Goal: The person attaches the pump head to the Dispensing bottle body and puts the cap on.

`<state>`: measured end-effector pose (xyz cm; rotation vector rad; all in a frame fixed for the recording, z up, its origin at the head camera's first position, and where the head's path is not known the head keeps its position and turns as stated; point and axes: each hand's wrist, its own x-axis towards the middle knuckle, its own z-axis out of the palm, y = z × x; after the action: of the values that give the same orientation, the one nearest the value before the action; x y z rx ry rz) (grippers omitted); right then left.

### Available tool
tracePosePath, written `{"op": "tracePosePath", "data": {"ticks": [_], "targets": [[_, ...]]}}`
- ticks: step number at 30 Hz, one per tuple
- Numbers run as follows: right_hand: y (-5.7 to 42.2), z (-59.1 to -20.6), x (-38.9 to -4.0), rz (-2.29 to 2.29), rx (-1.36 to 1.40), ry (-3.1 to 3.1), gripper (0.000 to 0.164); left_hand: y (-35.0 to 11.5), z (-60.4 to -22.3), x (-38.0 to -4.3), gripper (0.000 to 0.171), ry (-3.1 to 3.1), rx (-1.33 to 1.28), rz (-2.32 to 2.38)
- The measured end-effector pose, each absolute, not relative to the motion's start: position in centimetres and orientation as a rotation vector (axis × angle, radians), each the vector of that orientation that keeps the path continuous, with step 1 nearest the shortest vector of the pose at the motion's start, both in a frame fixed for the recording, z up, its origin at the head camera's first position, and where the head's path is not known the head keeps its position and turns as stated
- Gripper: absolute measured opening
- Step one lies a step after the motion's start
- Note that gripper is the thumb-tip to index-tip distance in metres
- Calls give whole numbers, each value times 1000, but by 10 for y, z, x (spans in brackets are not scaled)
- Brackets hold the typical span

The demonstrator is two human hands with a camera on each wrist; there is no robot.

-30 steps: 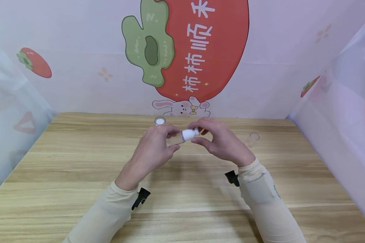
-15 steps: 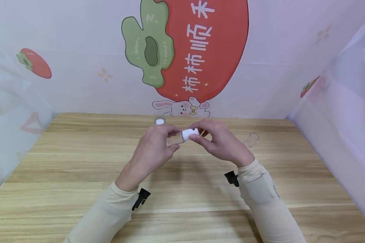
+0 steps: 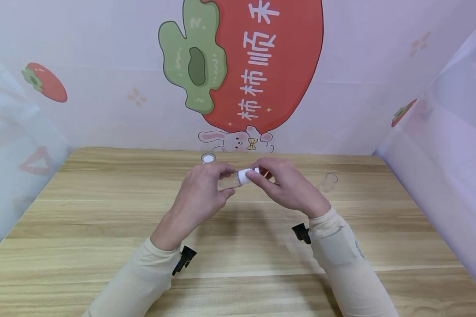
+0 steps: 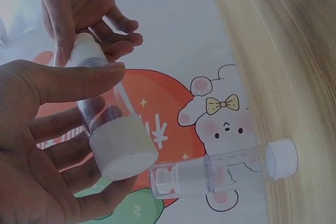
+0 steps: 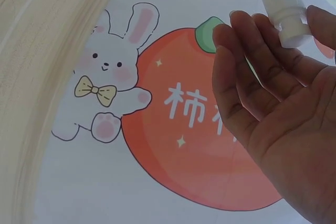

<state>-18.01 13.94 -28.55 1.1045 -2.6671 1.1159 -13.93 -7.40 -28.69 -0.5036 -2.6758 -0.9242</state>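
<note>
A small clear pump bottle [image 3: 243,177] is held tilted in the air between both hands, its white pump end toward the right. My left hand [image 3: 200,189] grips the clear body; in the left wrist view the white base [image 4: 123,148] of the bottle sticks out below the fingers. At the other end, my right hand [image 3: 287,187] has thumb and fingers at the white pump top [image 5: 283,11]. Its thumb lies on the pump top in the right wrist view, with the other fingers loosely bent alongside.
A second clear bottle with a white base [image 4: 283,158] stands on the wooden table [image 3: 238,264] behind my left hand, mostly hidden in the head view. A clear cap [image 3: 329,181] stands to the right, beyond my right wrist. A printed backdrop [image 3: 103,114] rises at the table's back edge.
My right thumb has moved up and left onto the white pump top, closing on it with the fingers. The left hand and bottle body have stayed nearly still.
</note>
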Motion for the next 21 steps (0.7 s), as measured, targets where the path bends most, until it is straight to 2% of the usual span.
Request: {"op": "tracePosePath", "data": {"ticks": [21], "targets": [[142,-285,-180,1114,1121,-2619,23,-76,-285,-140,40,-2701,-471,-967]]}}
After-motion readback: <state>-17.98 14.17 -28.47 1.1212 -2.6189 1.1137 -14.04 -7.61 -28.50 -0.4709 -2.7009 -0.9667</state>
